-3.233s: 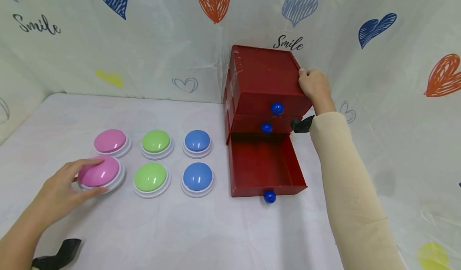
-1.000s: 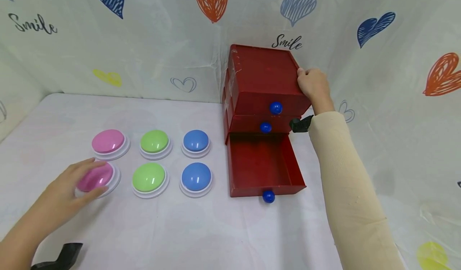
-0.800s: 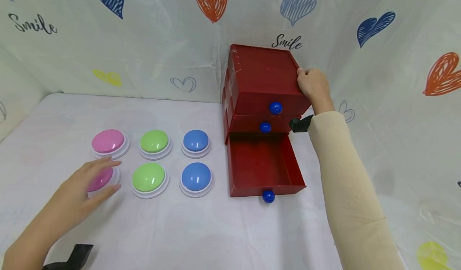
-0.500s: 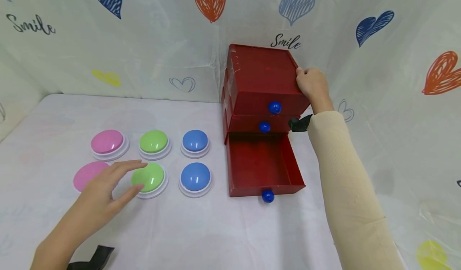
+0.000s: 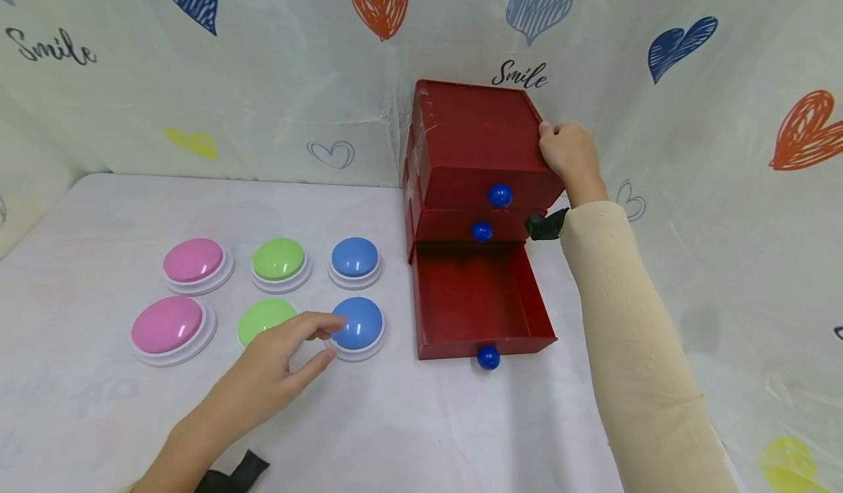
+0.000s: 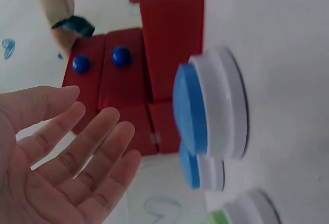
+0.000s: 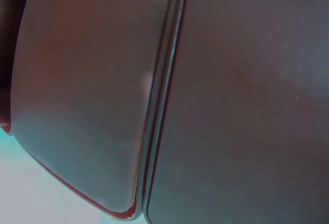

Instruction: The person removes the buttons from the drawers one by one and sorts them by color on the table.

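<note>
My left hand (image 5: 266, 372) hovers over the table, fingers spread loosely and holding nothing. Its fingertips reach toward the front blue dome button (image 5: 357, 323) and overlap its left edge in the head view. In the left wrist view a gap shows between the fingers and the blue button (image 6: 191, 108). Partly behind the hand lies the front green button (image 5: 262, 319). My right hand (image 5: 571, 155) grips the upper right edge of a red drawer cabinet (image 5: 481, 123); most of its fingers are hidden. The cabinet's bottom drawer (image 5: 484, 350) is pulled out, with a bare inside.
Two pink buttons, a front one (image 5: 167, 325) and a back one (image 5: 193, 260), stand at left. A back green button (image 5: 279, 259) and back blue button (image 5: 354, 257) complete the rear row. Blue ball knobs, like the top one (image 5: 500, 195), mark the drawers. A heart-printed sheet (image 5: 263, 76) hangs behind.
My left hand has let go of the front pink button and moved right, past the front green button, to the front blue one. The pink button sits slightly further left. The right hand stays put.
</note>
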Tool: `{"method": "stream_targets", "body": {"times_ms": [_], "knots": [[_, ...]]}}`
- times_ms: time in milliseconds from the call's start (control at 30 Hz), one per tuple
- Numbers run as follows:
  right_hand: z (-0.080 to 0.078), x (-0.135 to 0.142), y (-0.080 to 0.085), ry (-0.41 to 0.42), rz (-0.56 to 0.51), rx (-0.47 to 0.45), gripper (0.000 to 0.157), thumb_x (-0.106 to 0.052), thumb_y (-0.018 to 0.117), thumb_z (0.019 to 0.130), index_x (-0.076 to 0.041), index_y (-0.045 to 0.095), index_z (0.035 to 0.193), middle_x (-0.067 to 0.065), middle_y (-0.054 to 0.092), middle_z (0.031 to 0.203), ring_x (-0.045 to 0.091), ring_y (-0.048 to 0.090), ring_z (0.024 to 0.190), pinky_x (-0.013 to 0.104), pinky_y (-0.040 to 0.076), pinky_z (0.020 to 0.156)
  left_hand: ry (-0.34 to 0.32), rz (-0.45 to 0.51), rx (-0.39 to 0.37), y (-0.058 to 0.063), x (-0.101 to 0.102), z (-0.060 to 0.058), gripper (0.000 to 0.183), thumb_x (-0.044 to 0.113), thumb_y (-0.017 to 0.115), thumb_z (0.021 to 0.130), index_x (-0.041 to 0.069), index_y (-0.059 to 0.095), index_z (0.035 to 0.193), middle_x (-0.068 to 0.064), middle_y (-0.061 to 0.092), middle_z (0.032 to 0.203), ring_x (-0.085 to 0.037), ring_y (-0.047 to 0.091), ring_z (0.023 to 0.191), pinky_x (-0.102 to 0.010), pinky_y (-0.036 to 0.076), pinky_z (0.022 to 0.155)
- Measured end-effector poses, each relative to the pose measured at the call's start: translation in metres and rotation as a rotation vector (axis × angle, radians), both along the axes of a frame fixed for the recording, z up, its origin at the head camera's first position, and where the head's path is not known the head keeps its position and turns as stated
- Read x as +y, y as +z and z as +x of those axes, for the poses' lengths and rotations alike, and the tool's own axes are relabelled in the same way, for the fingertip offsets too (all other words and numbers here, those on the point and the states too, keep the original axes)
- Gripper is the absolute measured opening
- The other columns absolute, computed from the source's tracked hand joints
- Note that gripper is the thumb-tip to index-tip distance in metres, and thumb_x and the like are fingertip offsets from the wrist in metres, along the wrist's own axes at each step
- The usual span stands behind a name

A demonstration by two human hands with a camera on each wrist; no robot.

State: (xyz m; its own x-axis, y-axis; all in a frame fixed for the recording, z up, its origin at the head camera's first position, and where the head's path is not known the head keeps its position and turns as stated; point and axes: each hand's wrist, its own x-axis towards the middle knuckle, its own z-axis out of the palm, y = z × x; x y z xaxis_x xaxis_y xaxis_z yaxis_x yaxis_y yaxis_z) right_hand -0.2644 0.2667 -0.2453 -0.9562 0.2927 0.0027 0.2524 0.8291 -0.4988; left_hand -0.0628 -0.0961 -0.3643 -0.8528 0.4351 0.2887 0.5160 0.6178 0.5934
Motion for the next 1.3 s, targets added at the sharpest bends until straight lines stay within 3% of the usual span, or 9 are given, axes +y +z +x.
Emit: {"method": "stream_targets", "body": {"times_ms": [233, 433, 833, 1067, 1300], "knots": [[-0.001, 0.0, 0.001, 0.005, 0.033, 0.011, 0.059, -0.042, 0.022, 0.099, 0.0, 0.055, 0.125, 0.018, 0.058, 0.109, 0.027, 0.055, 0.093, 0.035, 0.046, 0.071, -0.124, 0.019, -0.024, -0.01, 0.021, 0.0, 0.028, 0.008, 0.067, 0.083, 0.011, 0.062, 0.111, 0.004, 0.068, 0.101, -0.009, 0.064, 0.087, -0.026, 0.054, 0.077], [0.0, 0.0, 0.001, 0.0, 0.026, 0.004, 0.059, -0.042, 0.023, 0.099, -0.001, 0.055, 0.125, 0.018, 0.058, 0.108, 0.027, 0.056, 0.092, 0.032, 0.046, 0.07, -0.205, -0.001, -0.149, -0.016, 0.038, -0.001, 0.028, 0.011, 0.062, 0.087, 0.013, 0.06, 0.114, 0.002, 0.068, 0.1, -0.006, 0.063, 0.088, -0.028, 0.054, 0.079], [-0.001, 0.001, 0.001, 0.004, 0.017, 0.002, 0.059, -0.042, 0.023, 0.099, -0.001, 0.055, 0.125, 0.017, 0.058, 0.107, 0.026, 0.056, 0.091, 0.031, 0.046, 0.069, -0.288, 0.031, -0.291, -0.023, 0.072, -0.003, 0.03, 0.013, 0.06, 0.09, 0.014, 0.057, 0.12, 0.0, 0.067, 0.106, -0.007, 0.062, 0.093, -0.025, 0.053, 0.083], [-0.001, 0.0, 0.001, 0.006, 0.018, 0.001, 0.059, -0.043, 0.023, 0.099, 0.0, 0.054, 0.126, 0.018, 0.058, 0.109, 0.027, 0.056, 0.092, 0.033, 0.046, 0.071, -0.333, 0.016, -0.302, -0.025, 0.096, -0.007, 0.03, 0.015, 0.06, 0.091, 0.016, 0.055, 0.121, -0.001, 0.066, 0.112, -0.012, 0.063, 0.099, -0.02, 0.051, 0.085], [0.0, 0.0, 0.002, 0.003, 0.016, 0.005, 0.059, -0.043, 0.023, 0.099, -0.001, 0.055, 0.124, 0.017, 0.058, 0.106, 0.026, 0.056, 0.09, 0.031, 0.045, 0.069, -0.349, -0.024, -0.327, -0.024, 0.117, -0.008, 0.032, 0.016, 0.059, 0.091, 0.017, 0.055, 0.122, -0.001, 0.066, 0.113, -0.008, 0.063, 0.097, -0.017, 0.051, 0.082]]}}
